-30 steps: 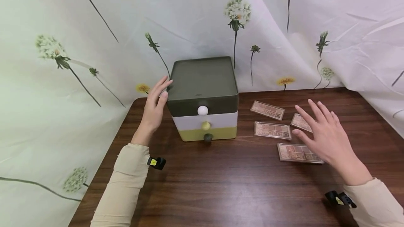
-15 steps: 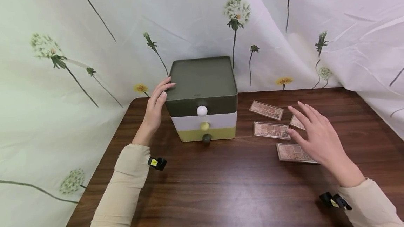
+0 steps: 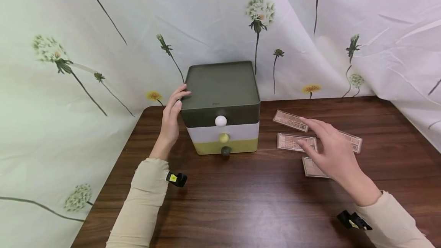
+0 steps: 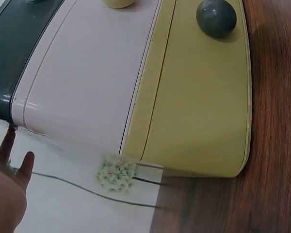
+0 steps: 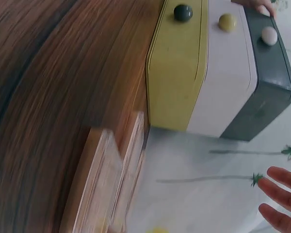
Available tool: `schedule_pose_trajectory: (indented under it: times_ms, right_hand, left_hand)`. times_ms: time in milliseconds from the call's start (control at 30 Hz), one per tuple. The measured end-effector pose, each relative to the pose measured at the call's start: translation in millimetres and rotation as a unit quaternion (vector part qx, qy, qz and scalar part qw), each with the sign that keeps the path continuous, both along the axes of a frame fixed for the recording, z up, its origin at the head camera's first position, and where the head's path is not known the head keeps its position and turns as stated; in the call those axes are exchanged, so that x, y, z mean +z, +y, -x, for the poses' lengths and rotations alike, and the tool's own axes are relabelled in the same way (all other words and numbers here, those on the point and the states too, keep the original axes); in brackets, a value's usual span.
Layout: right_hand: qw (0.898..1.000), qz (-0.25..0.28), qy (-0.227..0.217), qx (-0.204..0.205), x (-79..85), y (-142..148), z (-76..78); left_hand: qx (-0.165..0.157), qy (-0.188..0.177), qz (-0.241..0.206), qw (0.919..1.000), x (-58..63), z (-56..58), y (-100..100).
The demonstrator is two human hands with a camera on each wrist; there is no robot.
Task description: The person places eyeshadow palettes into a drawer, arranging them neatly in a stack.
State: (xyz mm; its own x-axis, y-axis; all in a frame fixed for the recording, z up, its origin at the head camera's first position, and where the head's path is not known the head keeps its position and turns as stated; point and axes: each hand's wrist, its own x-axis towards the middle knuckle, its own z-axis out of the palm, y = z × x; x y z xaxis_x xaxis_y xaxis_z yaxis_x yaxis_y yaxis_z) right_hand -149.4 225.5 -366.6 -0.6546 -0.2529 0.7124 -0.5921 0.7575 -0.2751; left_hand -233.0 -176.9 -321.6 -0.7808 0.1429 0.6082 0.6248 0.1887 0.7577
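Observation:
A three-tier drawer box [image 3: 220,87] stands towards the back of the table, dark green on top, pale lilac in the middle and olive yellow below, each drawer with a round knob. My left hand [image 3: 170,119] rests against its upper left side, fingertips over the top rim. Several eyeshadow palettes in clear cases lie right of the box, among them a back one [image 3: 290,120], a middle one [image 3: 289,142] and a front one [image 3: 312,167]. Over them hovers my right hand [image 3: 334,156], fingers extended and holding nothing; it partly hides the palettes.
The dark wooden table [image 3: 234,202] stretches in front of the box. Behind and to the left hangs a white cloth [image 3: 213,18] printed with dandelions. In the left wrist view the yellow bottom drawer [image 4: 199,97] sits flush in the box.
My right hand has moved left over the palettes, towards the box, uncovering the rightmost one. The left hand has come in against the box's side and rim. The box and palettes stay put.

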Motion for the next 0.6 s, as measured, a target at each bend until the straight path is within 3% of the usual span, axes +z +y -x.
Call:
schedule_pose_trajectory:
  times_ms: [200,600]
  right_hand:
    - [0.997,0.044,0.034,0.055,1.9,-25,3.7]
    - [0.989,0.084,0.007,0.120,9.0,-81,9.8]
  left_hand:
    - [0.007,-0.009,-0.024,0.9996,-1.9,-0.5,1]
    - [0.005,-0.009,-0.059,0.9982,-2.9,-0.9,6]
